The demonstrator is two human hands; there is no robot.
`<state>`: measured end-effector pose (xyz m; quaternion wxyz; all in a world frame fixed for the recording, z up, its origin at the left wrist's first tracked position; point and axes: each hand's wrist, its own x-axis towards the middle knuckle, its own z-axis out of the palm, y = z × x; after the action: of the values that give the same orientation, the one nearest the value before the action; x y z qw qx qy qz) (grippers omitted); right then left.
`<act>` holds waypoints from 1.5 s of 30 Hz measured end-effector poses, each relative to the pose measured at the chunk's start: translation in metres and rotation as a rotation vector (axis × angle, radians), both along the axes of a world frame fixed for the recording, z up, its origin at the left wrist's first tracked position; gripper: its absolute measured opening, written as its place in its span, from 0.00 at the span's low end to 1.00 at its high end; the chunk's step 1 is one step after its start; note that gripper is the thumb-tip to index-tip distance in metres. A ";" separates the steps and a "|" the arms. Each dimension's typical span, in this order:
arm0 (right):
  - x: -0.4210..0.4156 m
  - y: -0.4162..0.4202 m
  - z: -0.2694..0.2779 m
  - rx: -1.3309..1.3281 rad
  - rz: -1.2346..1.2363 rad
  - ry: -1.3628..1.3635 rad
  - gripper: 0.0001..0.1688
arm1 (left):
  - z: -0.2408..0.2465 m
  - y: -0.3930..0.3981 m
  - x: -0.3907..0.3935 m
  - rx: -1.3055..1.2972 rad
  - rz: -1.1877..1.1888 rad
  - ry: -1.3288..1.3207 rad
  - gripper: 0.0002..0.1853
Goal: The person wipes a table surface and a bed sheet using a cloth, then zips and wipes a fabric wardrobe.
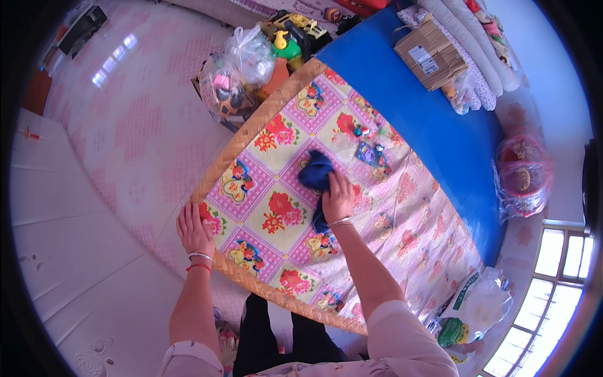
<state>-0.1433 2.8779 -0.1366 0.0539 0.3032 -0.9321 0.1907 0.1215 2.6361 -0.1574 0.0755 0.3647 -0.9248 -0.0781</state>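
My right hand presses a dark blue cloth onto a patterned plastic table cover with flowers in checked squares. Part of the cloth lies below and left of the hand. My left hand rests flat, holding nothing, at the left corner of the cover and its woven tan border. The cover lies smooth on the left and wrinkled on the right. Beyond my right hand are a small blue-purple item and a few tiny colored pieces.
Past the cover is a blue surface with a cardboard box and rolled material. Bagged toys stand beyond the left edge. At the right are a wrapped red object and a white plastic bag.
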 end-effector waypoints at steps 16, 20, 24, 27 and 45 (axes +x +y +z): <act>0.001 -0.022 -0.011 0.097 -0.276 0.015 0.34 | 0.007 -0.002 -0.002 0.022 -0.021 0.018 0.26; 0.002 -0.028 -0.008 0.108 -0.284 -0.034 0.34 | 0.004 -0.011 0.005 0.137 -0.004 0.077 0.27; 0.000 -0.020 -0.011 0.115 -0.289 -0.018 0.34 | 0.017 -0.015 -0.023 0.188 0.005 0.153 0.27; 0.000 -0.019 -0.011 0.122 -0.288 -0.041 0.34 | 0.028 -0.012 -0.104 0.223 -0.128 0.205 0.29; -0.040 0.002 0.026 -0.328 -0.086 -0.373 0.29 | -0.003 -0.015 -0.268 -0.008 -0.313 -0.047 0.31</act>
<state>-0.1830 2.8802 -0.1104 -0.0625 0.2097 -0.8946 0.3897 -0.1460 2.6212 -0.1605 0.0423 0.2178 -0.9721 -0.0766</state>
